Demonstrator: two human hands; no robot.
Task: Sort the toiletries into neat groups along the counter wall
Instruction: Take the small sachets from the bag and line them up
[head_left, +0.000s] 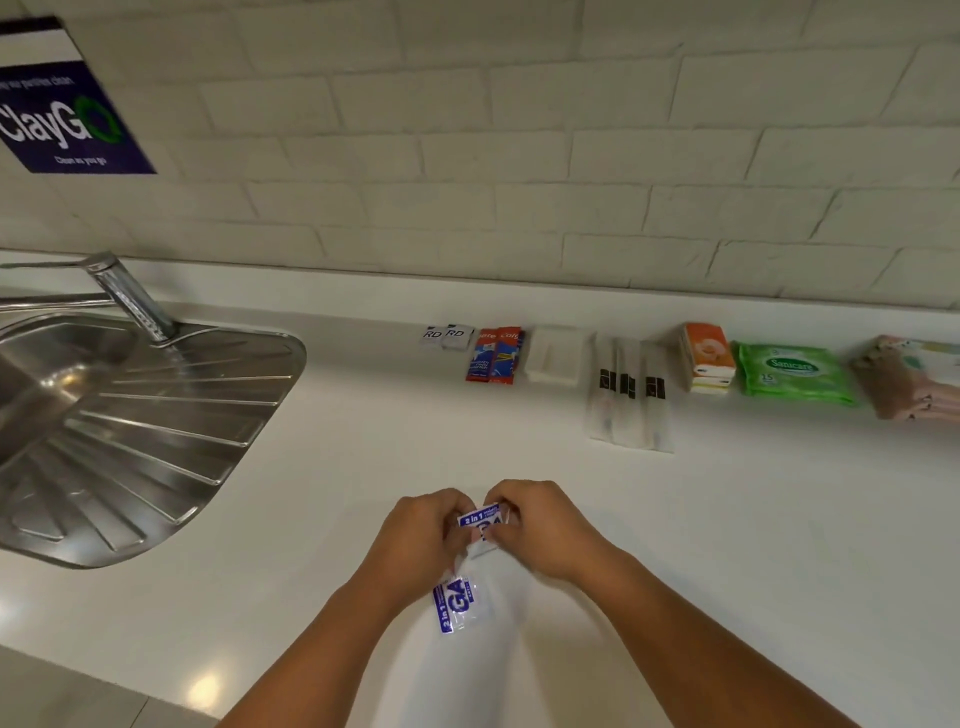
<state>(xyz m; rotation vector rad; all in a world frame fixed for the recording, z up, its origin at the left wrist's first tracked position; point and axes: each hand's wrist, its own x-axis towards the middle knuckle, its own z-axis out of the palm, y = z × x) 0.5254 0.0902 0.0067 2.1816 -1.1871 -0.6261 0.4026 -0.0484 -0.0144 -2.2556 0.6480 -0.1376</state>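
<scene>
Both hands meet low in the middle of the view, above the white counter (727, 519). My left hand (421, 535) and my right hand (545, 525) pinch the same blue-and-white "2 in 1" sachet (482, 522) between their fingertips. A second matching sachet (457, 605) hangs below it, still joined in a strip under my left wrist. Along the wall lie two small white "RD" sachets (447, 335), two red toothpaste sachets (496, 356), a white soap bar (553, 356), three wrapped toothbrushes (631, 400), an orange tissue pack (707, 356), green wet wipes (795, 374) and a pink pack (914, 376).
A steel sink with ribbed drainboard (156, 431) and a tap (130, 296) takes up the left side. A dark blue sign (67, 119) hangs on the white brick wall. Bare counter lies between the hands and the row.
</scene>
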